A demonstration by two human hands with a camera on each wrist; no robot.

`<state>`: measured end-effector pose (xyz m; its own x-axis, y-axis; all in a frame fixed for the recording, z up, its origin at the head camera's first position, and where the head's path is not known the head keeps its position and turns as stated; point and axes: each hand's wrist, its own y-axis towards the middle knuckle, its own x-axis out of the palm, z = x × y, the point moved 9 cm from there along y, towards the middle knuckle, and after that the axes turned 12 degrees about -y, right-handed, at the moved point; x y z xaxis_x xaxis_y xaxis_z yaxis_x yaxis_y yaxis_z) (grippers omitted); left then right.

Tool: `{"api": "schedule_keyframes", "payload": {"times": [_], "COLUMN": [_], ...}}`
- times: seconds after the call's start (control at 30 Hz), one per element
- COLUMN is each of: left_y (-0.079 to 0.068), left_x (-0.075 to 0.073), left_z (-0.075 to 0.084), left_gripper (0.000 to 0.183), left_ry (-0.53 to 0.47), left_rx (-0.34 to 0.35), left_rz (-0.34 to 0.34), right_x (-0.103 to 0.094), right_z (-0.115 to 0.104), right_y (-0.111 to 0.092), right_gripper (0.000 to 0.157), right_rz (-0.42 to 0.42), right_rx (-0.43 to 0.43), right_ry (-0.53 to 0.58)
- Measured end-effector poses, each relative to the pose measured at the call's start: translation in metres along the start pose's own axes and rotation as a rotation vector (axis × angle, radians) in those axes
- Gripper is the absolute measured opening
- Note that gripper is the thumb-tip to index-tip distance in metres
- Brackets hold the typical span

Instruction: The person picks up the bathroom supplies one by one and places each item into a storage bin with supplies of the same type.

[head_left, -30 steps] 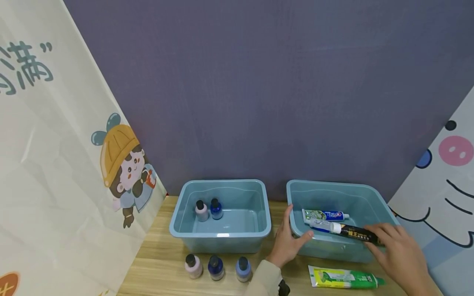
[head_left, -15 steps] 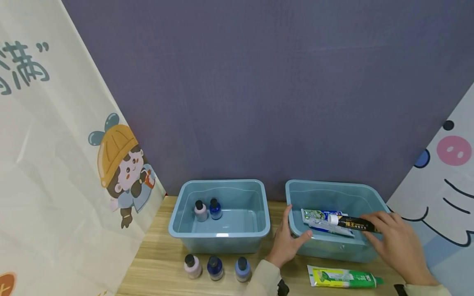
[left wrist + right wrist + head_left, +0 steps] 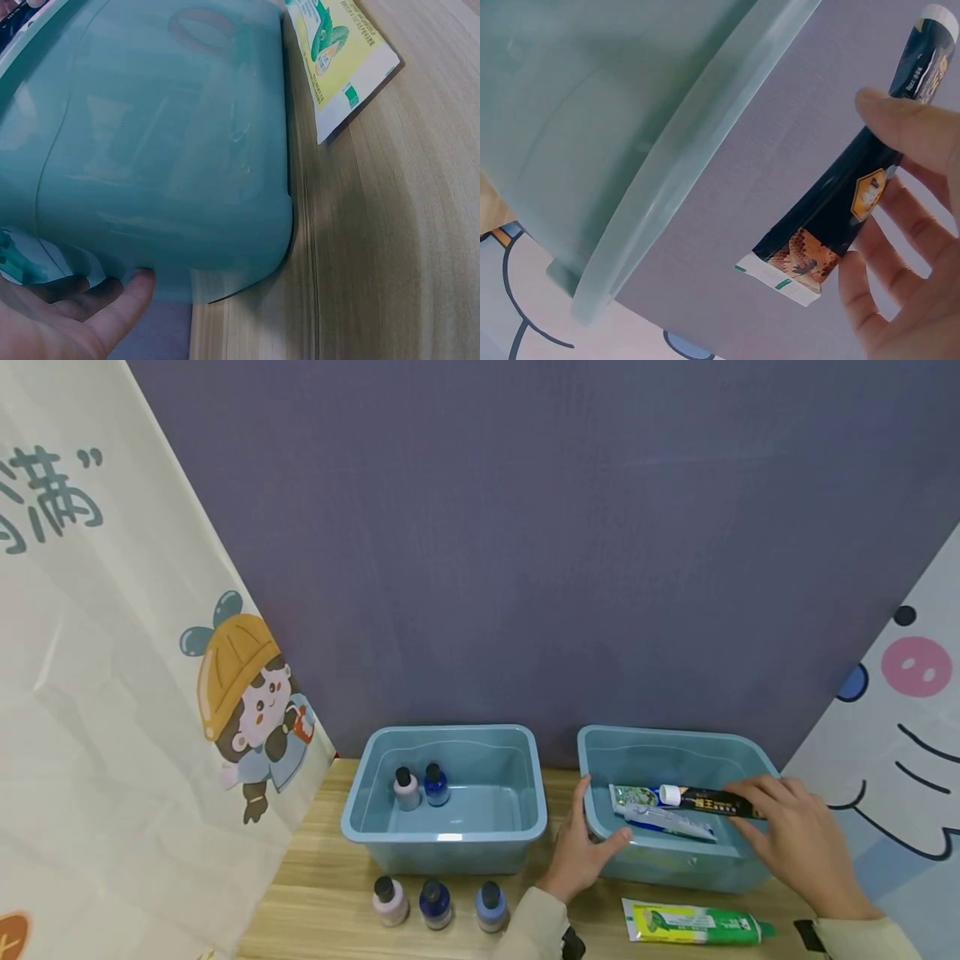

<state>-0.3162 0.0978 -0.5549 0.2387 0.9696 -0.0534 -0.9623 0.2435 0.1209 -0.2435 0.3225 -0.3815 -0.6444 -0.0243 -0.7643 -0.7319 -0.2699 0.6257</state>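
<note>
My right hand (image 3: 802,847) pinches a black toothpaste tube (image 3: 716,802) with a white cap between thumb and fingers. The tube lies nearly level over the right blue bin (image 3: 678,868), cap pointing left; in the right wrist view, its flat white crimped end (image 3: 780,283) points away from the cap. Beneath it in the bin lie a green-and-blue toothpaste tube (image 3: 633,796) and a silvery white-and-blue tube (image 3: 667,821). At that bin's front left corner, my left hand (image 3: 579,857) rests with straight, spread thumb and fingers; in the left wrist view its fingertips (image 3: 142,281) touch the outer wall.
A yellow-and-green toothpaste tube (image 3: 693,922) lies before the right bin. The left blue bin (image 3: 450,852) holds a pink bottle (image 3: 407,792) and a dark blue bottle (image 3: 437,787). Before it stand a pink bottle (image 3: 391,903), a dark blue bottle (image 3: 436,905) and a light blue bottle (image 3: 491,908).
The right hand has raised the black tube and moved it slightly back and left, away from the silvery tube. The left hand has stayed at the bin's corner.
</note>
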Motion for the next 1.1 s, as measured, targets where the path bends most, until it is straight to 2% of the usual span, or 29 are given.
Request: {"api": "schedule_keyframes", "payload": {"times": [0.53,1.03,1.07,1.1], "left_y": [0.001,0.001,0.001,0.001], "left_x": [0.001,0.002,0.002,0.002], "left_z": [0.0,-0.001,-0.002,-0.002], "left_gripper": [0.095,0.095,0.095,0.094], "left_ry": [0.006,0.012,0.013,0.015], "left_rx": [0.005,0.014,0.012,0.01], "left_rz": [0.001,-0.006,-0.007,-0.008], "right_x": [0.002,0.01,0.011,0.011], "right_z": [0.002,0.001,0.001,0.001], "right_y": [0.012,0.023,0.024,0.024], "right_gripper": [0.091,0.095,0.094,0.086], "right_rz": [0.004,-0.068,-0.069,-0.072], "right_rx": [-0.066,-0.108,-0.112,-0.119], "right_ry": [-0.013,-0.015,-0.014,-0.015]}}
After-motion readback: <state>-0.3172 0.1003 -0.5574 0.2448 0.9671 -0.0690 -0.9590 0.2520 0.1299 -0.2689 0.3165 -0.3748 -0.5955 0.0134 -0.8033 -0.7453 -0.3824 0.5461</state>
